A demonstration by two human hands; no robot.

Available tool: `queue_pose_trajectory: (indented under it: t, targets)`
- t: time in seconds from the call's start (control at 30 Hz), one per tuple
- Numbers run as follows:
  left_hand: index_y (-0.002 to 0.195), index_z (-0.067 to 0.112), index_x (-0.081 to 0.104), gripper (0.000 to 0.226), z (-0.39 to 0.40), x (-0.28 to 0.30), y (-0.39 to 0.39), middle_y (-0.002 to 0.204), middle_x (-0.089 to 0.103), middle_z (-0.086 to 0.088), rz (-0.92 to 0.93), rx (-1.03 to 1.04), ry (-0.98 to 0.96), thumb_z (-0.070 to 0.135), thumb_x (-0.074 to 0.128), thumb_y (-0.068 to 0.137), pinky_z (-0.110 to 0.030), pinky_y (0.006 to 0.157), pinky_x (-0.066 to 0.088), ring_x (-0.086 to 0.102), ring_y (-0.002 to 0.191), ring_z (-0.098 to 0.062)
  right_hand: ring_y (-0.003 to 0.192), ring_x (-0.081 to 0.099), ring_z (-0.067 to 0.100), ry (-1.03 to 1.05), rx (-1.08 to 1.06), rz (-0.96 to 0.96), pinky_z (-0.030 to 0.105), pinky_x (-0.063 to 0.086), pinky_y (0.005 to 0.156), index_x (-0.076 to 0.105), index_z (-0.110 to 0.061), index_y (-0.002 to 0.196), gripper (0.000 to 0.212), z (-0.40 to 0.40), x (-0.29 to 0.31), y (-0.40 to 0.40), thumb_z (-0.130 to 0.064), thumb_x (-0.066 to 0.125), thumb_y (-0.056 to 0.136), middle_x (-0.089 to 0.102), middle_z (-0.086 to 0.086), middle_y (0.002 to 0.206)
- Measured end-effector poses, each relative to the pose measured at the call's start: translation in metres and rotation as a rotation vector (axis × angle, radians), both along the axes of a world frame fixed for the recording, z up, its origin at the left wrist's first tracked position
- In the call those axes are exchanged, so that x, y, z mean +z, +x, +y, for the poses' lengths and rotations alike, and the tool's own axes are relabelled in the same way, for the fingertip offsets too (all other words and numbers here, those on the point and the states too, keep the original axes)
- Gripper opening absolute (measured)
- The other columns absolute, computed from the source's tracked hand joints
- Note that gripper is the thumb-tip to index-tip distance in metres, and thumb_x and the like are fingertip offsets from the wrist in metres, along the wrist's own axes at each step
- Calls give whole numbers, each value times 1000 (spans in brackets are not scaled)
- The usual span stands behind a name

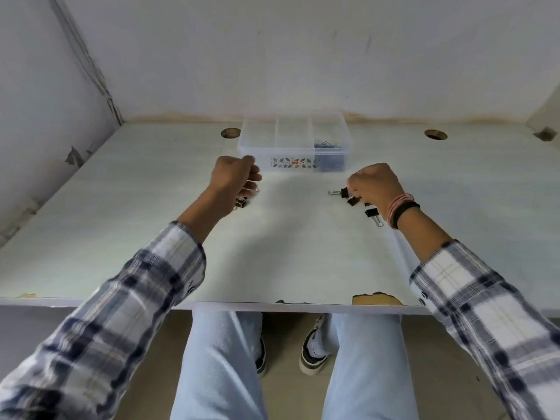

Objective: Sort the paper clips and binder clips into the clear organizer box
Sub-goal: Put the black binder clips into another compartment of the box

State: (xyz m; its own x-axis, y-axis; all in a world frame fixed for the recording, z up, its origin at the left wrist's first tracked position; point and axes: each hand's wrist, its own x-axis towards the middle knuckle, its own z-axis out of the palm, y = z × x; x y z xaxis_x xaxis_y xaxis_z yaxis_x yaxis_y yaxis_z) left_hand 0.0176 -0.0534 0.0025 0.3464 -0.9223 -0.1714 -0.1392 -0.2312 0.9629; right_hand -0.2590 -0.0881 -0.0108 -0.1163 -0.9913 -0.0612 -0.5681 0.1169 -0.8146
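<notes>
**A:** Pale walls, a scuffed white table (288, 253) with a chipped front edge, and at twelve o'clock the clear organizer box (295, 140) sits against the back, three compartments across. The right-hand one holds a dark pile of paper clips (328, 144); the other two look bare from here.

**B:** And both hands are busy. The left hand (235, 177), at about ten o'clock, is curled into a fist with black binder clips (241, 203) showing under its fingers, so it is gripping a small batch.

**A:** Over at two o'clock, the right hand (374, 186) is curled down on the table, fingers pinching at a second cluster of binder clips (351, 200). One clip (337, 192) lies just beside its fingertips, another (373, 214) near the wrist.

**B:** So the step, I'd say, is gathering binder clips before the drop. How to do it well?

**A:** Take them by the black bodies, not the wire handles, which swing. Don't overfill the fist or one slips out on the way.

**B:** And the target?

**A:** An empty compartment, middle or left, kept apart from the paper clips. Bring the hand right over the rim before letting go.
</notes>
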Motion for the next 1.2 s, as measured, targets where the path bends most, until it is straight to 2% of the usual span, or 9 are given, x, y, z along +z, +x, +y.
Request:
queue_pose_trajectory:
  t: [0.1, 0.17, 0.23, 0.37, 0.5, 0.63, 0.77, 0.9, 1.2]
  targets:
    - [73, 7, 63, 24, 10, -16, 24, 77, 59, -19, -298, 241, -58, 25, 50, 82, -39, 66, 45, 53, 68, -29, 78, 43, 29, -33, 3, 372, 32, 37, 64, 47, -10, 67, 17, 4, -3, -1, -18, 52, 82, 45, 12, 73]
    - [111, 13, 71, 40, 12, -25, 32, 121, 59, -19, -459, 280, 73, 34, 48, 87, -49, 99, 41, 50, 115, -39, 108, 44, 38, 90, 2, 507, 40, 39, 87, 55, -8, 96, 21, 5, -7, 1, -27, 52, 92, 46, 17, 104]
    - [136, 21, 60, 50, 11, -35, 33, 143, 44, -15, -502, 209, 194, 43, 46, 93, -51, 109, 32, 34, 133, -40, 128, 36, 43, 187, 35, 557, 45, 36, 102, 53, -6, 120, 35, 5, -10, 9, -32, 49, 97, 42, 22, 131]
    - [129, 21, 66, 44, 7, -49, 12, 139, 45, -16, -549, 81, 209, 42, 45, 97, -47, 108, 32, 39, 128, -40, 132, 32, 44, 180, 117, 555, 49, 33, 108, 52, -4, 127, 38, 11, -16, 39, -25, 47, 95, 35, 24, 140]
    - [118, 23, 73, 35, 11, -55, -19, 133, 50, -14, -611, -94, 136, 41, 52, 96, -43, 107, 38, 46, 124, -40, 124, 45, 42, 104, 331, 446, 44, 38, 102, 64, -6, 112, 28, 19, -19, 72, -21, 49, 93, 54, 21, 127]
    - [120, 14, 71, 31, 14, -46, -20, 108, 66, -5, -459, -270, 8, 32, 62, 96, -21, 68, 51, 63, 96, -24, 126, 55, 27, 68, 393, 226, 30, 42, 103, 60, -10, 134, 43, 26, -6, 71, -12, 56, 91, 59, 12, 137]
    - [136, 16, 62, 50, 13, -38, -3, 127, 57, -4, -501, -353, 34, 33, 75, 90, -30, 84, 54, 62, 107, -23, 134, 48, 25, 93, 441, 379, 27, 38, 103, 50, -14, 143, 62, 20, -5, 50, -28, 71, 87, 49, 12, 146]
    - [133, 11, 65, 61, 16, -42, -12, 115, 60, -7, -685, -521, 43, 29, 86, 79, -25, 78, 46, 58, 98, -20, 136, 45, 27, 149, 531, 453, 38, 39, 112, 46, -18, 148, 83, 22, -18, 52, -46, 80, 78, 45, 13, 149]
    - [104, 9, 77, 30, 25, -52, -11, 105, 71, -11, -499, -417, -80, 14, 88, 76, -25, 68, 58, 63, 75, -17, 84, 69, 19, -72, 357, 204, 28, 56, 78, 75, -12, 91, 17, 31, -36, 56, -23, 80, 79, 73, 1, 85]
